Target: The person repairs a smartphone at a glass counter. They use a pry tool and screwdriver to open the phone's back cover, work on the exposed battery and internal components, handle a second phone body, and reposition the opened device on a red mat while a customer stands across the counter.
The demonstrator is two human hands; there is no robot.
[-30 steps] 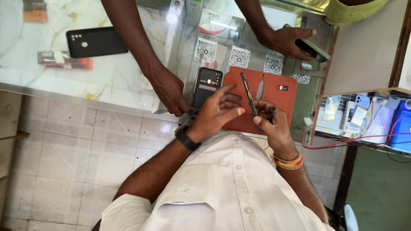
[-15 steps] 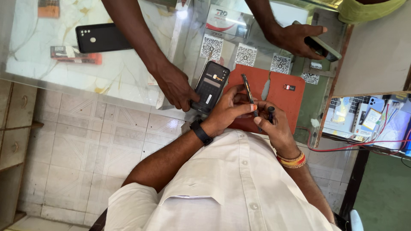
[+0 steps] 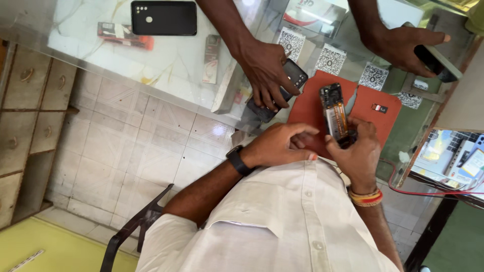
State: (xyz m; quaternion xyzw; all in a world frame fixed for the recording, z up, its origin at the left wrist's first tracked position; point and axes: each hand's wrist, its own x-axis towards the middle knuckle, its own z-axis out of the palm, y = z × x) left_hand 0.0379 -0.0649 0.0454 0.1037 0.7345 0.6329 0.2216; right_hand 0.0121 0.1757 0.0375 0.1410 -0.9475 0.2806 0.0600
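- Two bare hands of the white-shirted wearer at work over a rust-red rectangular mat (image 3: 308,103) on the glass-topped desk (image 3: 166,65).
- Right hand (image 3: 356,151), with red and yellow bangles at the wrist: grip clamped on an opened slim phone body with exposed metal and circuit parts (image 3: 334,113), held upright, its top end toward 12 o'clock.
- Left hand (image 3: 280,146), with a black wristwatch (image 3: 238,160) at the wrist: fingers curled together just at 9 o'clock of the opened phone; cannot tell whether anything is pinched between them.
- Opened phone placed above the mat, between two hands of another person across the desk.
- Other person's hand (image 3: 265,70) at 10 o'clock of the opened phone, pressing down on a dark phone back cover with a camera cluster (image 3: 282,88) at the mat's edge.
- Other person's second hand (image 3: 401,48) at 2 o'clock, holding a dark slim handset (image 3: 437,63).
- Small dark chip-like part (image 3: 379,108) on the mat at 3 o'clock of the opened phone.
- Black rectangular phone lying face down (image 3: 164,17) far off at 10 o'clock on the desk, with a small red and grey packet (image 3: 123,35) beside it.
- Square black-and-white printed code cards (image 3: 330,59) under the glass at 12 o'clock.
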